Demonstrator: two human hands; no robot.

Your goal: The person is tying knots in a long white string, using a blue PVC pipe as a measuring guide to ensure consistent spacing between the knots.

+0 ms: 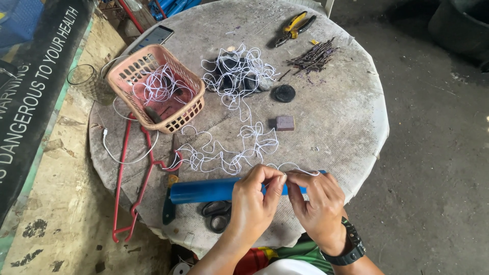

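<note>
At the near edge of a round grey table [336, 127], the left hand [253, 203] and the right hand [318, 203] meet just above a blue tube [204, 191], each with thumb and forefinger pressed together on the same stretch of thin white cord [239, 147], the other fingers curled. The cord runs from the pinch in loose tangled loops away across the table toward a pink basket [155, 86] at the far left, which holds more of it. By the look of it, the step in hand is working a knot or loop at the cord's end; the next move calls for fine fingertip tension. Black scissors [218, 214] lie beside the tube, a red hanger [133, 188] to the left, pliers [295, 26] and a pile of twigs [313, 58] far off. Bare concrete floor [438, 168] surrounds the table.
</note>
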